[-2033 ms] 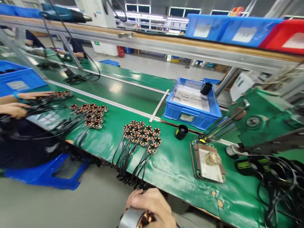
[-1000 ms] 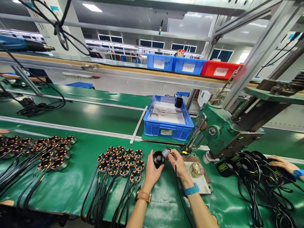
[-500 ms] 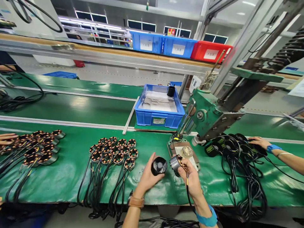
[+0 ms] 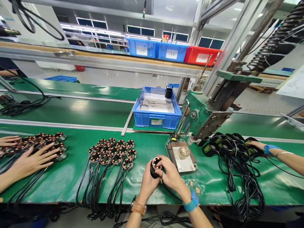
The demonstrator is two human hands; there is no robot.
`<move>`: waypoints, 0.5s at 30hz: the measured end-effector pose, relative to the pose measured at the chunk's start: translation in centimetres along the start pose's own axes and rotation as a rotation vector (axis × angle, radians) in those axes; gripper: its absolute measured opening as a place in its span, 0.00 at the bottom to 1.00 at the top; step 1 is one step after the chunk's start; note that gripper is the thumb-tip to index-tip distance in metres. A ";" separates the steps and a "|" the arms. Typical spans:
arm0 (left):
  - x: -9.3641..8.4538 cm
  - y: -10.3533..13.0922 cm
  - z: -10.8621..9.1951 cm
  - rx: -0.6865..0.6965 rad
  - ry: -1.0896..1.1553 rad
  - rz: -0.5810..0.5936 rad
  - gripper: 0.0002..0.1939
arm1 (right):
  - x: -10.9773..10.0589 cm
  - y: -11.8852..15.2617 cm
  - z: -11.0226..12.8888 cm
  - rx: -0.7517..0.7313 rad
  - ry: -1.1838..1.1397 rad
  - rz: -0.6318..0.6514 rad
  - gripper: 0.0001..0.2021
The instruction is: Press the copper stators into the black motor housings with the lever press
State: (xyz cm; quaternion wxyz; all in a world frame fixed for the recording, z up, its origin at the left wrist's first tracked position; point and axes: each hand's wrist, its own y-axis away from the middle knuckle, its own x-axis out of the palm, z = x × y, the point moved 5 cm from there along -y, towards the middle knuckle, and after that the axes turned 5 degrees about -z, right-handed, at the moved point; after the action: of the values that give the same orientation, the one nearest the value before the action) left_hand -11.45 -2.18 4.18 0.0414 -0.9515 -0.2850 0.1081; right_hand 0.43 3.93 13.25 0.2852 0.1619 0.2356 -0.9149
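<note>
My left hand (image 4: 147, 178) is wrapped round a black cup-shaped housing (image 4: 153, 173) above the front of the green bench. In the housing's mouth sits a motor stator (image 4: 156, 161) with copper windings, gripped by the fingers of my right hand (image 4: 171, 173). How deep it sits is hidden by my fingers. A black cable (image 4: 171, 193) with a small yellow wire end runs down from the stator below my right hand. To the left, several similar stators (image 4: 116, 150) stand grouped, their cables trailing over the bench's front edge.
A green hand press (image 4: 198, 109) stands right of my hands, a round clear piece (image 4: 183, 152) on its base. Behind is a blue bin (image 4: 156, 122). Black housings with cables (image 4: 228, 147) lie at right under another person's hand (image 4: 257, 145); another hand (image 4: 35, 161) rests over stators at left.
My hands have come together, and the stator has moved left from beside the press base into the housing's mouth. At left, another person's second hand has come over the stators.
</note>
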 end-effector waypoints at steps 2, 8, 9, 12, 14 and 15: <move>-0.5 0.2 -0.2 0.017 0.004 -0.001 0.33 | 0.6 0.8 0.2 -0.012 0.074 0.050 0.04; -0.7 0.8 -0.8 0.019 -0.032 0.004 0.26 | 0.8 3.0 0.2 0.097 0.308 0.037 0.11; -0.6 0.8 -0.8 0.022 -0.035 0.010 0.27 | 0.7 3.1 0.3 0.102 0.292 0.063 0.13; -0.5 0.9 -0.6 0.045 -0.042 0.023 0.33 | 0.4 3.2 0.4 0.076 0.289 0.184 0.24; -0.6 1.1 -0.4 0.063 -0.052 0.027 0.36 | 0.1 3.4 0.3 0.070 0.321 0.228 0.33; -0.6 1.3 -0.3 0.067 -0.056 0.021 0.36 | 0.1 3.7 0.2 0.069 0.319 0.233 0.36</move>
State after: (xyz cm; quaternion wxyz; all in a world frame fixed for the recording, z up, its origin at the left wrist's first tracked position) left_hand -11.22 -3.59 4.46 0.0641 -0.9491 -0.2724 0.1445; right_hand 2.55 1.13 12.15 0.3425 0.3406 0.2259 -0.8459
